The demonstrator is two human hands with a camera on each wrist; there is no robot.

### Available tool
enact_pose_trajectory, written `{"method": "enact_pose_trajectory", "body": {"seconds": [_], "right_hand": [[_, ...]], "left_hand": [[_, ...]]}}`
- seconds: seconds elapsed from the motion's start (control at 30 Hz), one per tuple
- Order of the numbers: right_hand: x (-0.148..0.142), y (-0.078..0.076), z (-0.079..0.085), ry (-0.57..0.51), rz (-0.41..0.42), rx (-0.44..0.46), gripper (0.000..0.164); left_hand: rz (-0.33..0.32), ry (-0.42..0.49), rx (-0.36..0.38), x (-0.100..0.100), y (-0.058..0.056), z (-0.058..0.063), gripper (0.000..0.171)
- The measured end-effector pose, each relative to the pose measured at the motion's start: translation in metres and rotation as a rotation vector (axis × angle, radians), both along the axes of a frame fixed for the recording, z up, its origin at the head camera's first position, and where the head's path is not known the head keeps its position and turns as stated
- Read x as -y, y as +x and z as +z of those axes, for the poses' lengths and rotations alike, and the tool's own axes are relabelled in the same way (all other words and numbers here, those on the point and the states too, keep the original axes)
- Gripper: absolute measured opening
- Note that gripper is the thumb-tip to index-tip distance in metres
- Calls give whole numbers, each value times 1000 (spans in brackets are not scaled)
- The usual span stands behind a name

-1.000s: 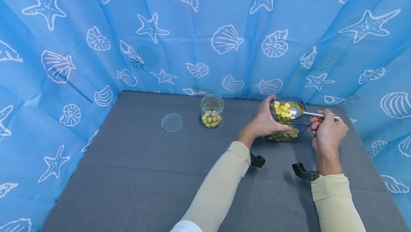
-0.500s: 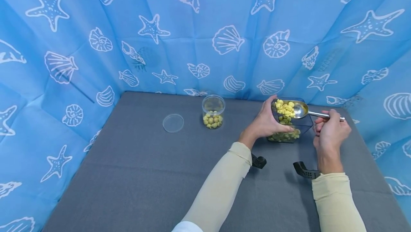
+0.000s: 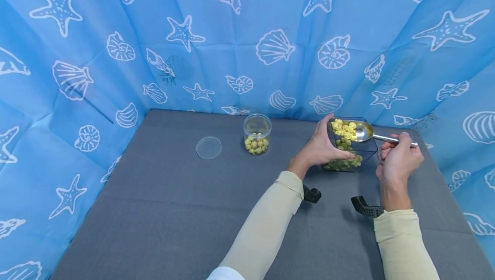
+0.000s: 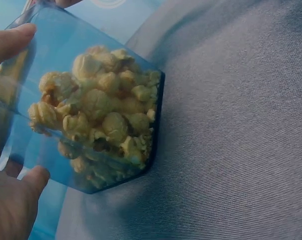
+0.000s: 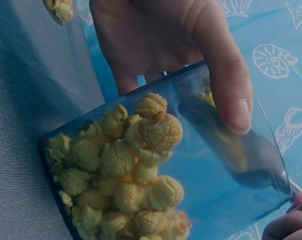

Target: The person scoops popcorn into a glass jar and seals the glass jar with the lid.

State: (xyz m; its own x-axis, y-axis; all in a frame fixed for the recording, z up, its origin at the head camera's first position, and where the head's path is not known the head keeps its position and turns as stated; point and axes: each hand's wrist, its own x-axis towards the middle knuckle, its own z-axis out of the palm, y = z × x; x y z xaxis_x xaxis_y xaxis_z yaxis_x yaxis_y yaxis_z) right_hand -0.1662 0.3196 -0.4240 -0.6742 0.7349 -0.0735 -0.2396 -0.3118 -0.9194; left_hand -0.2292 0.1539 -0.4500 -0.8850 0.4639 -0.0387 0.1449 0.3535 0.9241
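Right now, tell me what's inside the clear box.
At the bottom lies popcorn; above it, near the mouth, is the loaded bowl of the metal scoop. Pieces buried in the pile are hidden.

In the head view, the left hand [image 3: 321,146] hides part of the tub [image 3: 367,156]; the right hand [image 3: 398,161] covers part of the scoop [image 3: 363,133]. Each wrist view crops its own hand at the edge; the right one also cuts off the jar [image 3: 257,136].
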Motion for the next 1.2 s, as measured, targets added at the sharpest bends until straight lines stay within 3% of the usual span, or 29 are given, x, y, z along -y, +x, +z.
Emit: {"method": "enact_pose_trajectory", "body": {"seconds": [0.17, 0.37, 0.5, 0.87, 1.2], "right_hand": [[-2, 1, 0, 13, 4, 27, 30], [-5, 1, 4, 44, -28, -3, 31], [-7, 2, 6, 53, -31, -12, 32], [-6, 2, 2, 80, -21, 7, 34], [-2, 2, 4, 66, -33, -4, 32]], "left_hand": [[-13, -75, -35, 0, -1, 7, 123], [-50, -140, -35, -1, 1, 16, 129], [-48, -141, -34, -5, 1, 20, 131], [84, -74, -92, -17, 3, 17, 127], [34, -141, -194, -17, 2, 18, 130]]}}
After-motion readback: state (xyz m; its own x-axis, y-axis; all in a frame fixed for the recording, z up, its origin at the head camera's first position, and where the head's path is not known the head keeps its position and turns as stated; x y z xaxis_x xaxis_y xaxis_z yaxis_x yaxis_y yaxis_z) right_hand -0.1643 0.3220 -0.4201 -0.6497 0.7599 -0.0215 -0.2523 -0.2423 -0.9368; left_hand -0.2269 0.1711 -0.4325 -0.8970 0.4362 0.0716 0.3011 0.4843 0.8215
